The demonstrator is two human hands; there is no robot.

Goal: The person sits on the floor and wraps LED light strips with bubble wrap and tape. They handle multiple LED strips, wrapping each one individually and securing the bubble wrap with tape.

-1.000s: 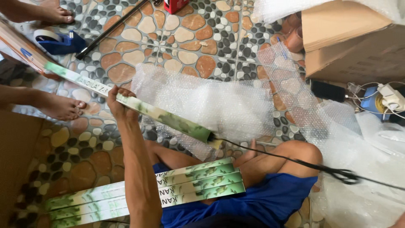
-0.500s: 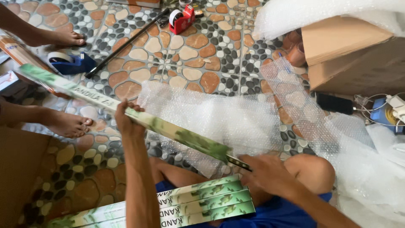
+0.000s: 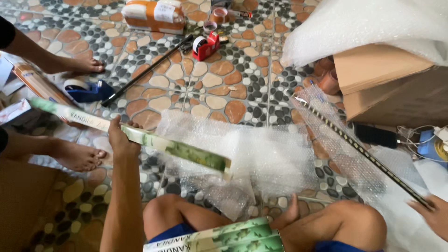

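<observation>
My left hand [image 3: 122,140] grips a long, slim green printed box [image 3: 177,150] near its middle and holds it slanted above the floor. Its right end hangs over a sheet of bubble wrap [image 3: 270,156] spread in front of my crossed legs. At the frame's lower right edge, my right hand [image 3: 433,215] closes on the end of a thin dark patterned rod [image 3: 359,149]. The rod slants up and to the left across more bubble wrap. Several matching green boxes [image 3: 219,238] rest on my lap.
Another person's bare feet [image 3: 77,156] and arms are at the left, beside a blue tape dispenser [image 3: 86,89]. A black rod [image 3: 144,70], a red tape dispenser [image 3: 206,45] and a wrapped parcel [image 3: 154,14] lie farther off. A cardboard box [image 3: 392,88] and a bubble wrap roll [image 3: 364,23] stand on the right.
My right hand has left the box's right end and moved far right, now holding the thin dark rod clear of the box. The left hand still holds the box.
</observation>
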